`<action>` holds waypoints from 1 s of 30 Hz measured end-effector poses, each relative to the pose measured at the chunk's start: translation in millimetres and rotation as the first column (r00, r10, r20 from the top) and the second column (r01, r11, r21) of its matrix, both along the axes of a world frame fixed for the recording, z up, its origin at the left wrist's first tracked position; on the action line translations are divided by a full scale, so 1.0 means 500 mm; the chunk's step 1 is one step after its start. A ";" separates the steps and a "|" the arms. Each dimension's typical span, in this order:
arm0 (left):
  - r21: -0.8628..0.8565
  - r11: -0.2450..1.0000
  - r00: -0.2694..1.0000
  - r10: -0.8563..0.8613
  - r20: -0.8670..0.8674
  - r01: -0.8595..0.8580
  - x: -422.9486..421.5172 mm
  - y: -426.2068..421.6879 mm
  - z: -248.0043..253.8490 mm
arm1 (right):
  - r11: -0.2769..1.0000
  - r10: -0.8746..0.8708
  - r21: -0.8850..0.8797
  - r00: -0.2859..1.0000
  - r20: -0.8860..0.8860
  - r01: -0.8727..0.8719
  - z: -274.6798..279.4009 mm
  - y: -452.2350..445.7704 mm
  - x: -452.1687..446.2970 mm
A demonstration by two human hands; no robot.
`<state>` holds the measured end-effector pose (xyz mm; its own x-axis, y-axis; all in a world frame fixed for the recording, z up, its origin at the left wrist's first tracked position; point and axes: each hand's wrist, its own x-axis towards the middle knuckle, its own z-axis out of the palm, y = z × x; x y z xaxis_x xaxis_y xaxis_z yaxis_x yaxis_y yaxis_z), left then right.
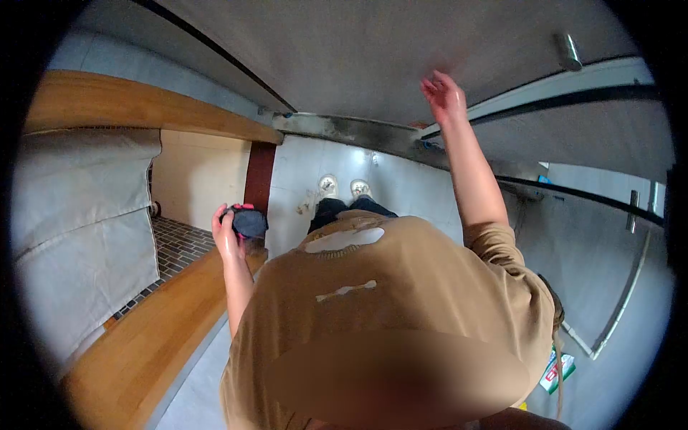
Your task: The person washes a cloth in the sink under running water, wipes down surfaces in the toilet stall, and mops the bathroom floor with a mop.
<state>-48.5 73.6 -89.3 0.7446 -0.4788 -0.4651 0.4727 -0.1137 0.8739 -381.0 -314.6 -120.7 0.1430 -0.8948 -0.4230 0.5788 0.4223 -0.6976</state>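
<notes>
Holding a dark, soft-looking bundle [251,223] in the left hand [227,236], with fingers wrapped around one side, near the end of a wooden ledge [165,322] and a dark red strip [259,172]. Holding the right hand [449,104] up and forward, with fingers loosely parted and slightly bent, apparently around nothing, close to a broad grey panel [344,64]; hard to tell whether touching it or just short of it. Up and to the right of the right hand, a short metal handle [571,51]. Standing in pale shoes [327,186] on light floor tiles [294,161], between the two hands. As for progress, only this much to see: bundle in the grasp, not set down, and well apart from the right hand. Impossible to judge from this view how much is done or left.
</notes>
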 end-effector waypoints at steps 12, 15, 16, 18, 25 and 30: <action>0.005 0.928 0.922 -0.371 0.110 0.373 -0.020 -0.027 -0.028 | 0.846 0.378 -0.131 0.754 -0.538 -0.518 -0.007 0.225 -0.228; -0.015 0.866 0.865 -0.497 0.075 0.499 -0.035 -0.027 -0.013 | 0.946 0.299 0.065 0.773 -0.560 -0.318 -0.099 0.420 -0.349; -0.022 0.851 0.849 -0.520 0.098 0.524 -0.035 -0.019 -0.013 | 0.969 0.246 0.155 0.776 -0.581 -0.191 -0.116 0.493 -0.378; -0.039 0.835 0.831 -0.539 0.140 0.549 -0.040 0.013 -0.015 | 0.963 0.164 0.268 0.821 -0.547 -0.014 -0.210 0.638 -0.448; 0.089 0.770 0.764 -0.638 0.096 0.632 -0.100 0.017 -0.047 | 0.682 -0.221 0.523 0.825 -0.519 0.512 -0.219 0.968 -0.679; 0.038 0.763 0.758 -0.647 0.082 0.646 -0.185 -0.001 0.005 | 0.597 -0.515 0.311 0.651 -0.558 0.739 -0.140 1.047 -0.922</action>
<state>-141.1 73.3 -86.7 0.2961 -0.8580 -0.4198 0.2087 -0.3708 0.9050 -841.9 209.0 -190.9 -0.6414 -0.3479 -0.6838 0.5684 0.3831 -0.7281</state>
